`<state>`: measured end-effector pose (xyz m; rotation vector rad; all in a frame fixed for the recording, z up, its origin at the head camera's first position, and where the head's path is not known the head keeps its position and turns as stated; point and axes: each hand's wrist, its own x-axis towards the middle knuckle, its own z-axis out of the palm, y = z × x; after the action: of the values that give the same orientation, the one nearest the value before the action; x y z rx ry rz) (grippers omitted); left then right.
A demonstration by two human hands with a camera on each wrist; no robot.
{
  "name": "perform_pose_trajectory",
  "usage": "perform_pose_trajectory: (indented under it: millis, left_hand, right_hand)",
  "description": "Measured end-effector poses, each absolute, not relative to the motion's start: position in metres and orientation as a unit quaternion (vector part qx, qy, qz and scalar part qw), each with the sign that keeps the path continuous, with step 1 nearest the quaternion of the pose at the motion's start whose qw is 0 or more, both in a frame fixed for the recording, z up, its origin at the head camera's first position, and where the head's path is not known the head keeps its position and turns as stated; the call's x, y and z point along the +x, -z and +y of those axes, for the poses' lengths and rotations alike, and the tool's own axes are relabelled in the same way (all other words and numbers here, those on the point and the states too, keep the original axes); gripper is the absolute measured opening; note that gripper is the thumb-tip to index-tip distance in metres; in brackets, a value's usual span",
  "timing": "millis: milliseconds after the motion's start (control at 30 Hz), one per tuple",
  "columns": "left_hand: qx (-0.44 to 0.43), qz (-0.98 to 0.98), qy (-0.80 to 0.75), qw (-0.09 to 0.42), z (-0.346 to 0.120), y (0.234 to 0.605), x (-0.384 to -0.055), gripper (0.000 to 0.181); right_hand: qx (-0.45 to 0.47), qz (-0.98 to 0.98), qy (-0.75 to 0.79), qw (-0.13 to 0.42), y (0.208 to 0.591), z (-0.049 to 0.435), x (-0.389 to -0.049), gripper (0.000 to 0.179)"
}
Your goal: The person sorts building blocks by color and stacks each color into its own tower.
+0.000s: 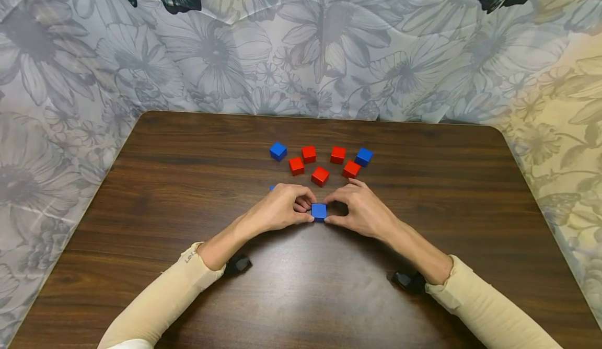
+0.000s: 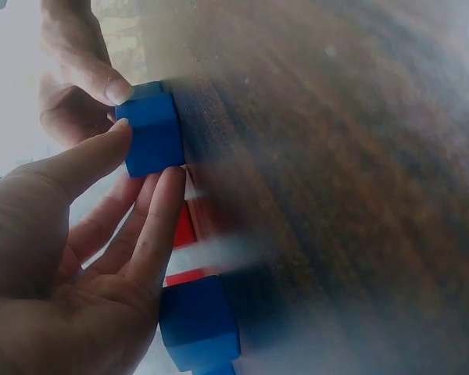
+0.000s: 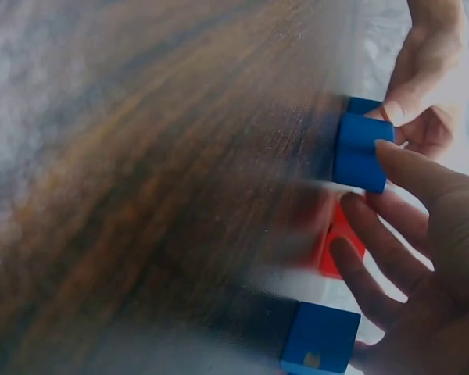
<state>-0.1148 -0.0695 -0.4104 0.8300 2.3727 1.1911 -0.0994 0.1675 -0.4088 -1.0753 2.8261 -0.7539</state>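
Note:
A blue cube point(image 1: 319, 212) sits on the table between the two hands. My left hand point(image 1: 285, 206) holds it from the left, thumb at the near corner and fingertips at the far one. From the opposite side my right hand point(image 1: 361, 210) pinches the same cube between thumb and index finger, its other fingers spread behind. Close to the left fingers stands another blue cube point(image 2: 199, 324), mostly covered by that hand in the head view. Beside the right fingers the right wrist view has a blue cube point(image 3: 320, 340), which the hand hides from above.
Beyond the hands, several red cubes, one in front point(image 1: 320, 176), form a zigzag. A blue cube point(image 1: 278, 151) stands at its left end and another blue cube point(image 1: 363, 156) at its right. The brown wooden table point(image 1: 211, 145) meets a flowered cloth point(image 1: 216, 51) behind.

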Motion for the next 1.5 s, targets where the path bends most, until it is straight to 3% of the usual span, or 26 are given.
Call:
perform_pose_trajectory:
  millis: [1500]
  left_hand:
    - [0.303, 0.76, -0.569, 0.075, -0.098, 0.378, -0.101, 0.033]
  right_hand:
    - [-0.288, 0.835, 0.468, 0.009, 0.373, 0.15, -0.089, 0.032]
